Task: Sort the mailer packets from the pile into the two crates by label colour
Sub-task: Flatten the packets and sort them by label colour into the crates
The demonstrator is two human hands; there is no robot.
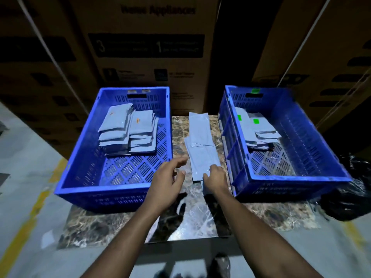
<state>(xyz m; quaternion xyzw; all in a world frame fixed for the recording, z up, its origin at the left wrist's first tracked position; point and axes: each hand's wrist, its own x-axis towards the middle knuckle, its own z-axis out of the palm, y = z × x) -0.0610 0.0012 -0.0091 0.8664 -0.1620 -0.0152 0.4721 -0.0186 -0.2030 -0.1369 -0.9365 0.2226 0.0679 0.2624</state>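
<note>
The right hand (215,178) pinched the near end of the packet pile (200,145) between the crates; the left hand (168,177) hovered beside, fingers spread, holding nothing; next, probably, lifting one packet to read its label.

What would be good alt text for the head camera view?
A person's right hand touches the near end of a pile of grey mailer packets lying between two blue crates, left hand open beside it. The left crate holds orange-labelled packets, the right crate green-labelled ones.
</note>
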